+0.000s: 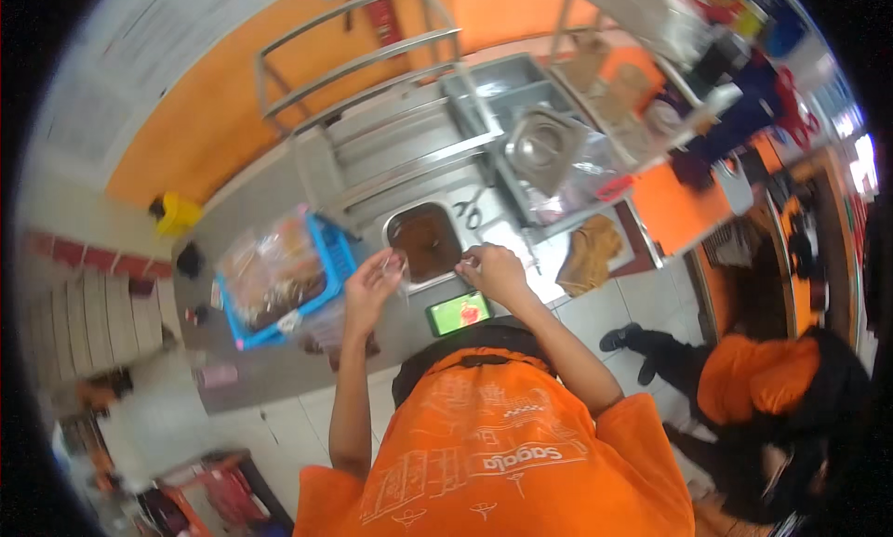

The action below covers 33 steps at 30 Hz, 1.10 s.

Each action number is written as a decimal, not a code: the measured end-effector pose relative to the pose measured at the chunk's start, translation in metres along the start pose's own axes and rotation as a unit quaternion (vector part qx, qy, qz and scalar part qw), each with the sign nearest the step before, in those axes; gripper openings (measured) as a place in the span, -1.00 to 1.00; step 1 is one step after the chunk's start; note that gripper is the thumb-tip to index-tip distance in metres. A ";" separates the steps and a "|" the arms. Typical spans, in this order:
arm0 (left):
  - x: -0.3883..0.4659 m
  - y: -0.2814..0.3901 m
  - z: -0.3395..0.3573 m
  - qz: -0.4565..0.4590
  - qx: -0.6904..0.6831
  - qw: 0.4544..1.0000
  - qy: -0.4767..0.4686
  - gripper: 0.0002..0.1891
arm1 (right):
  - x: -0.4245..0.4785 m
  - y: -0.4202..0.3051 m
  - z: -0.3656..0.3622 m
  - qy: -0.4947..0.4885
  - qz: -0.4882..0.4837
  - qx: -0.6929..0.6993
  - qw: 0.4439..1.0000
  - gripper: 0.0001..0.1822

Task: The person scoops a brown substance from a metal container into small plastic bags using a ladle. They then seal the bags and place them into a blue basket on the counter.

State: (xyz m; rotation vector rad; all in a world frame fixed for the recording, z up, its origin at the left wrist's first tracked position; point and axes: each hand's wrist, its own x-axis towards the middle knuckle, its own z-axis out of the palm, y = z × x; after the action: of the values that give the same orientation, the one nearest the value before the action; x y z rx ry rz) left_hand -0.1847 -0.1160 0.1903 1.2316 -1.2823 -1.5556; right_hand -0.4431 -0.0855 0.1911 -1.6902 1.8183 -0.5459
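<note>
A steel pan (427,243) with brown contents sits in front of me, between my hands. My left hand (370,293) is at its left rim, its fingertips pinching a thin piece of clear plastic (403,282). Over the pan's right rim, the fingers of my right hand (497,272) are drawn together; blur hides whether something small is between them. A phone (459,314) with a lit screen lies just below the pan. Left of my left hand stands a blue plastic basket (338,251) full of clear plastic packets (272,272). Black-handled scissors (473,217) lie beyond the pan.
Grey divided bins (516,84) stand back right, with a steel lid (544,146) and plastic bags on top. A metal rack (363,56) rises behind the pan. A brown cloth (591,252) lies at the right edge. Another person (760,383) in orange is close on my right.
</note>
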 end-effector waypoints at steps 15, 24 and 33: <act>-0.036 -0.042 -0.018 0.043 0.070 0.987 0.139 -0.40 | 0.083 0.012 0.066 -0.022 -0.129 -0.296 0.946 -0.81; -0.040 -0.049 -0.022 0.061 0.077 0.979 0.180 -0.33 | 0.084 0.027 0.043 -0.226 -0.166 -0.064 0.958 -0.76; -0.034 -0.056 -0.012 0.101 0.128 0.963 0.213 -0.35 | 0.068 0.045 0.017 -0.249 -0.089 0.148 0.953 -0.74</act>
State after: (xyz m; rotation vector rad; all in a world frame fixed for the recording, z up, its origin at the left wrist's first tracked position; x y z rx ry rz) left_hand -0.1632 -0.0754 0.1418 1.4509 -1.2956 -0.9332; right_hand -0.4670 -0.1464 0.1389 -1.6103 1.1736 -0.3932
